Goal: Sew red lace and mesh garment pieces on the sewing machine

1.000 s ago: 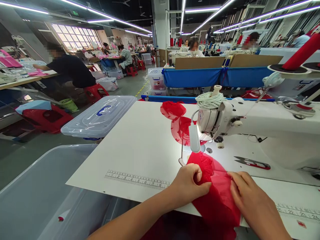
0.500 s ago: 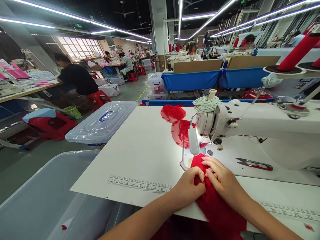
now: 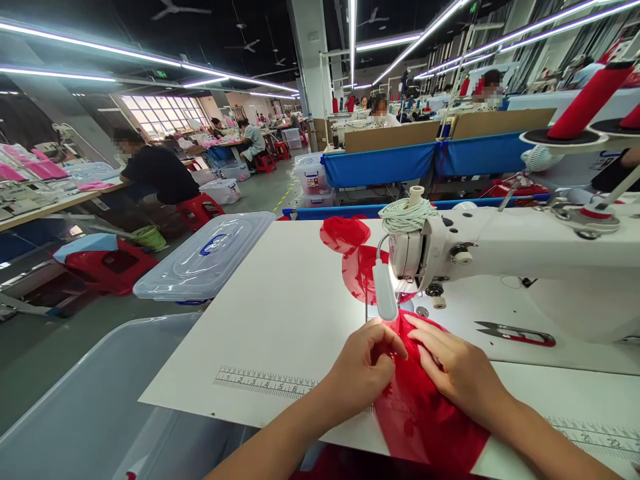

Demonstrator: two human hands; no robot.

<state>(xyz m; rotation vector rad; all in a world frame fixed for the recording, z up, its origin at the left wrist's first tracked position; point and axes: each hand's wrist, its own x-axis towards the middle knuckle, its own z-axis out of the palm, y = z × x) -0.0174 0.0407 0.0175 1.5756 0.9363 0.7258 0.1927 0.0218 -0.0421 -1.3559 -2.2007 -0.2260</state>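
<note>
Sheer red fabric lies under the sewing machine head and spreads toward me over the table's front edge. On its left edge rests my left hand, fingers bent, with a gap between thumb and forefinger. My right hand lies on the fabric's right side, fingers stretched toward the needle area, thumb apart and pressing on the cloth. The needle itself is hidden behind a small white lamp. Behind the machine head, more sheer red fabric pieces sit on the white table.
Thread snips lie on the machine bed at right. Left of the table are a clear lid with a blue handle and an open plastic bin. Red thread cones stand at upper right. Co-workers sit at other tables.
My left hand has loosened its pinch and shifted slightly left. The fabric near me is spread wider and flatter. The right hand stays on the cloth, and the view has tilted up a little.
</note>
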